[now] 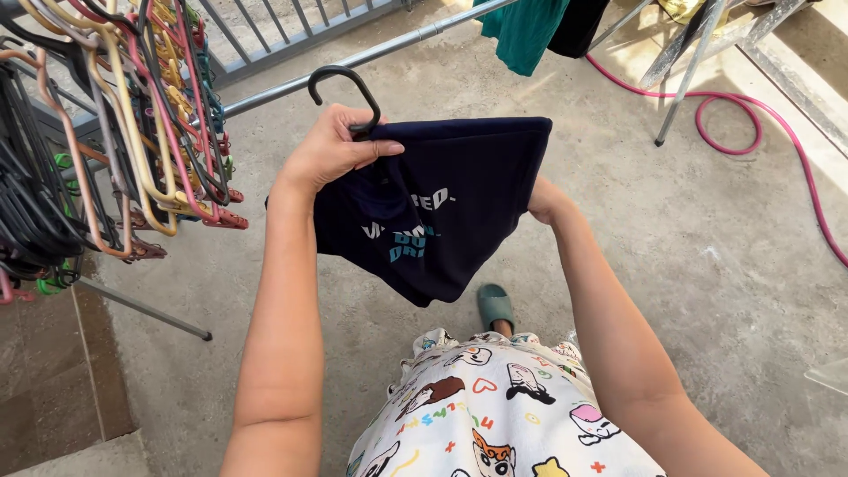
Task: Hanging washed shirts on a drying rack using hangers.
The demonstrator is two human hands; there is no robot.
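Note:
A dark navy T-shirt (450,208) with pale printed lettering hangs in front of me on a black plastic hanger (340,84), whose hook sticks up above the collar. My left hand (331,150) grips the hanger's neck and the shirt's top edge. My right hand (541,201) is mostly hidden inside the shirt from the right side; only the wrist shows, and I cannot see its fingers.
A rack of many coloured and black hangers (115,132) hangs at the left. A metal rail (397,44) runs across the top with green and black clothes (530,31) on it. A pink hose (777,132) lies on the concrete floor at the right, by metal stand legs (685,79).

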